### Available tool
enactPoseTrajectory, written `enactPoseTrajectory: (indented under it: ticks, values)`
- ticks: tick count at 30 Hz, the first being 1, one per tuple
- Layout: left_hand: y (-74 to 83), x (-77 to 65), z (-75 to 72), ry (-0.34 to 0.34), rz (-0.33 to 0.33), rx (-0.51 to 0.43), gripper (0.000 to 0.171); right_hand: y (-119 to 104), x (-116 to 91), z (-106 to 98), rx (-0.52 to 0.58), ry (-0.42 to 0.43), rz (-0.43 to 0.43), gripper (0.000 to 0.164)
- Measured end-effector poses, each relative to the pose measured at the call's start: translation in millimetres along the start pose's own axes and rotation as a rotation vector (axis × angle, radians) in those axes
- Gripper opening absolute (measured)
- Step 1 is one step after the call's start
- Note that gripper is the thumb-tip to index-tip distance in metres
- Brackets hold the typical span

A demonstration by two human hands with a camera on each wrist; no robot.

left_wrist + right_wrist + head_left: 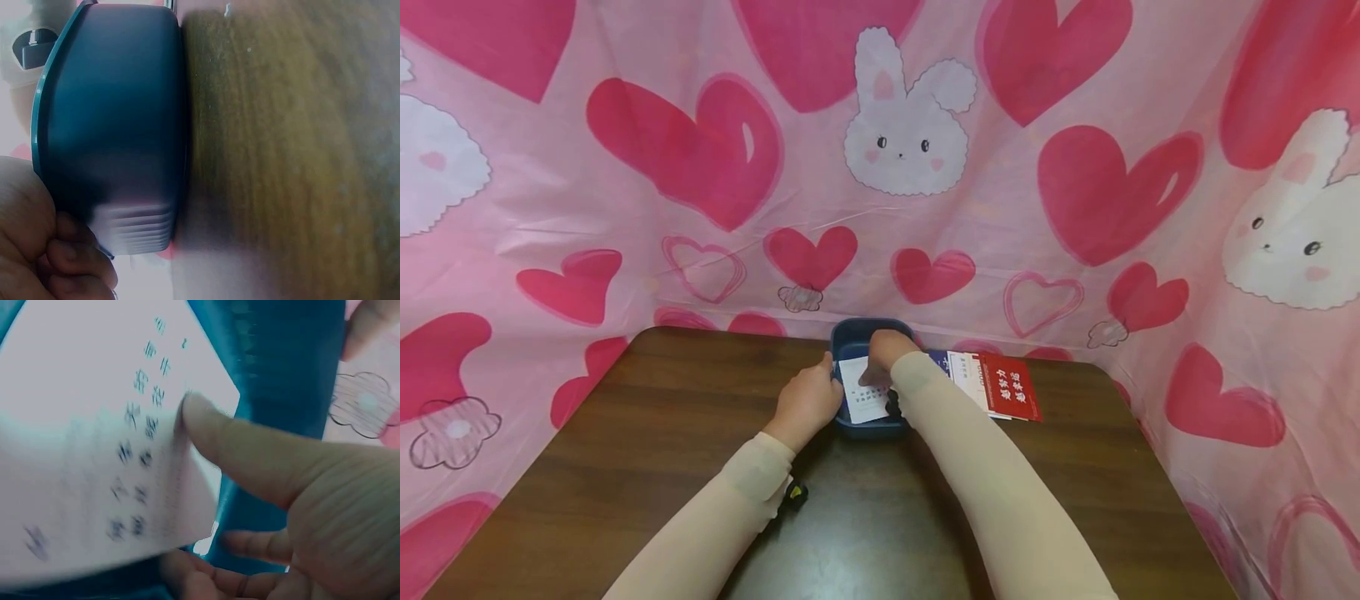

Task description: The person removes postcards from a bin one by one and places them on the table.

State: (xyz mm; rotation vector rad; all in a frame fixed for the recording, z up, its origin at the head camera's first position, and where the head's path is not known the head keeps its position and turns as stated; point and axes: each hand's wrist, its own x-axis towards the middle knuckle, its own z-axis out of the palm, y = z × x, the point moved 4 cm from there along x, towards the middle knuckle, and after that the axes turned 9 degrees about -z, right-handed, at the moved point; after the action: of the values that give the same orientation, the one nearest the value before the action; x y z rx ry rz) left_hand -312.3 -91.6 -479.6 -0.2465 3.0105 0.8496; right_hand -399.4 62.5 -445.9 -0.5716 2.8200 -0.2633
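Observation:
A dark blue plastic bin [871,431] stands near the back edge of the table. My left hand [808,402] grips its left rim; in the left wrist view, curled fingers [78,262] show against the bin's ribbed outer wall [112,119]. Inside the bin is a white card [863,408] printed with dark characters. My right hand [885,357] reaches in from above and pinches that card. Close up in the right wrist view, the thumb [231,440] lies across the card's printed face [87,425], with the other fingers behind and below its edge.
Just right of the bin lie overlapping cards or booklets: a red one [1013,387] with white characters, a white one [966,372] and a blue one [938,358]. The brown wooden table [700,417] is bordered by a pink curtain [820,200] with hearts and rabbits.

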Motion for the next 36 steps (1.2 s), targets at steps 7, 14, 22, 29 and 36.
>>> enactPoseTrajectory:
  ticks: [7,14,22,29,36]
  values:
    - [1.0,-1.5,-1.4,-0.012,-0.016,-0.006,0.067,31,44,2,0.083,0.065,-0.023,0.048]
    - [2.3,-1.8,-1.5,-0.012,-0.024,-0.005,0.067,51,53,-7,0.187,0.108,-0.134,0.019]
    - [3.4,-3.6,-1.7,-0.002,-0.031,-0.005,0.067,54,-24,-48,0.416,0.267,-0.093,0.029]
    - [5.1,-4.6,-1.8,0.018,-0.023,-0.004,0.066,101,-47,-50,0.62,0.345,-0.009,0.04]
    - [3.4,-3.8,-2.1,0.019,-0.024,-0.012,0.066,139,-71,-45,0.661,0.367,0.095,0.046]
